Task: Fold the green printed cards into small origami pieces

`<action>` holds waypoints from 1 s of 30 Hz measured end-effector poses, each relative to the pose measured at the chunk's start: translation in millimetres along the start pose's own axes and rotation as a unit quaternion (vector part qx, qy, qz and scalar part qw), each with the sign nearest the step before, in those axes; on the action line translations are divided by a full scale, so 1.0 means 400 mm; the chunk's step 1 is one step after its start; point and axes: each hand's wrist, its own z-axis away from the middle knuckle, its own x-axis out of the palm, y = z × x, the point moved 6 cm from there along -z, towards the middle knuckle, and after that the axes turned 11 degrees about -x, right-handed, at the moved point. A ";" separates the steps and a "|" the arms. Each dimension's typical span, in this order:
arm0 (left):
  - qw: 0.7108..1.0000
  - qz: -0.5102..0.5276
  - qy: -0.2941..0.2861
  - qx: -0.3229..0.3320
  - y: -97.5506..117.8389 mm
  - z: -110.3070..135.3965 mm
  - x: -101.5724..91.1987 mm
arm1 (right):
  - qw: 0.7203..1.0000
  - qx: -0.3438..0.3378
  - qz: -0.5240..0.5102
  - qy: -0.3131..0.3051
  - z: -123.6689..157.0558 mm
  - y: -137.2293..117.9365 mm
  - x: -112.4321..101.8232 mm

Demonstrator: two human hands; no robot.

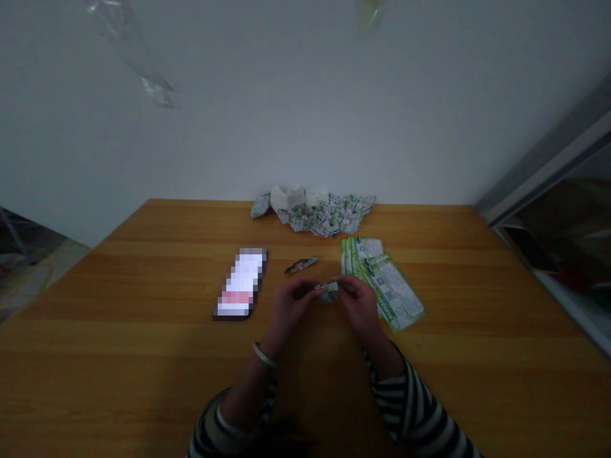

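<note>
A small piece of folded printed paper [328,288] is pinched between my two hands above the wooden table. My left hand [292,308] grips its left side and my right hand [359,304] its right side, fingers closed. Just beyond my left hand lies a narrow folded paper piece [301,264]. Green-and-white printed leaflets [394,292] lie overlapped close by my right hand. Farther back, against the wall, sits a cluster of folded printed paper pieces [329,215].
A phone [240,283] with a lit, blurred screen lies left of my hands. The wooden table [119,356] meets a white wall [305,102] at the back. Clear tape [155,92] clings to the wall. At right stands a pale frame [554,165] beside a dark space.
</note>
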 end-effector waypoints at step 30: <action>0.991 -0.111 0.064 0.040 0.002 -0.006 -0.017 | 0.995 0.096 -0.024 -0.032 0.016 0.027 0.020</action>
